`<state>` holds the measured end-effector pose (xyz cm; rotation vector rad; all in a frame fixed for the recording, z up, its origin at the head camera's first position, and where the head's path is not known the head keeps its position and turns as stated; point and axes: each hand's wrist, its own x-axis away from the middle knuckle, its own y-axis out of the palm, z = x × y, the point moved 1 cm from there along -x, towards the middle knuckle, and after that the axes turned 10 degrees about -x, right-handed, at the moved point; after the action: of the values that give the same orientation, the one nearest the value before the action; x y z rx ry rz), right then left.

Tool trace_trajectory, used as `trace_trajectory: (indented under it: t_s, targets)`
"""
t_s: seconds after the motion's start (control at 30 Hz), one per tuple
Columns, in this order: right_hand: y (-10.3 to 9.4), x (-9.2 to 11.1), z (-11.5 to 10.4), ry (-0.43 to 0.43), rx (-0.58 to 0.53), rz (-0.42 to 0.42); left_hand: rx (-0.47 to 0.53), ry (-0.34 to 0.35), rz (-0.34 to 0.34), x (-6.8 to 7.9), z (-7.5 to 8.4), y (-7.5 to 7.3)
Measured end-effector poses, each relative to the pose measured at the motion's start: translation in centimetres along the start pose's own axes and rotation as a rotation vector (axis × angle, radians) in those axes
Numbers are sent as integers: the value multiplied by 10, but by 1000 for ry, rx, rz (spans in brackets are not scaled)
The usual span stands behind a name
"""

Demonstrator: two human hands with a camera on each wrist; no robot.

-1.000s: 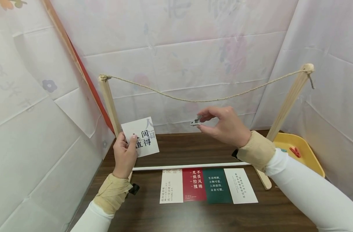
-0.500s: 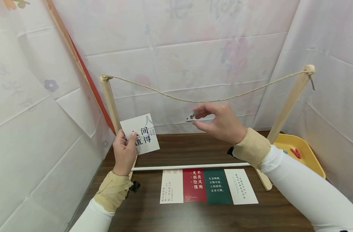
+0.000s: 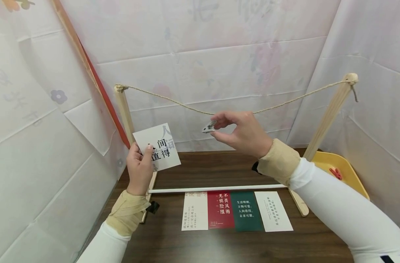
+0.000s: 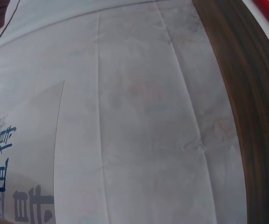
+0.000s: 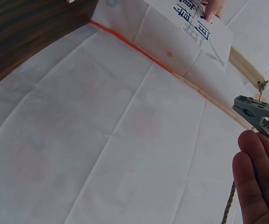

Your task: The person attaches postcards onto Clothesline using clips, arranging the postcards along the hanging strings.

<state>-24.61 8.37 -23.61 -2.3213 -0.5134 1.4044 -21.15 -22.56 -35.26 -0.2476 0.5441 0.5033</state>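
My left hand (image 3: pixel 140 170) grips a white card (image 3: pixel 160 160) printed with dark characters, thumb on its face, beside the left wooden post. In the left wrist view the card (image 4: pixel 36 154) fills the lower left. With thumb and fingers my right hand (image 3: pixel 244 133) pinches a grey clothespin (image 3: pixel 209 128) just below the twine (image 3: pixel 173 100). The right wrist view shows this clothespin (image 5: pixel 253 109) up close, its handle ends between thumb and fingers. Part of the twine is hidden behind the right hand.
The twine sags between a left post (image 3: pixel 123 109) and a right post (image 3: pixel 331 113). A white rod (image 3: pixel 216 189) joins their feet. Several cards lie in a row, among them a red card (image 3: pixel 221 215) and a green card (image 3: pixel 246 223). Red clothespins (image 3: pixel 335 173) lie in a yellow tray (image 3: pixel 353 175).
The right hand has moved left and up with the clothespin, up to the twine. The left hand has lifted the card slightly. The cards on the table have not moved.
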Motion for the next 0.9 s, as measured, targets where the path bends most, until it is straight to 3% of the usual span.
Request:
trace_trajectory:
  t_s: [0.9]
  targets:
    - [7,-35,-10,54,-70,2,69,25,63,-17,18,0]
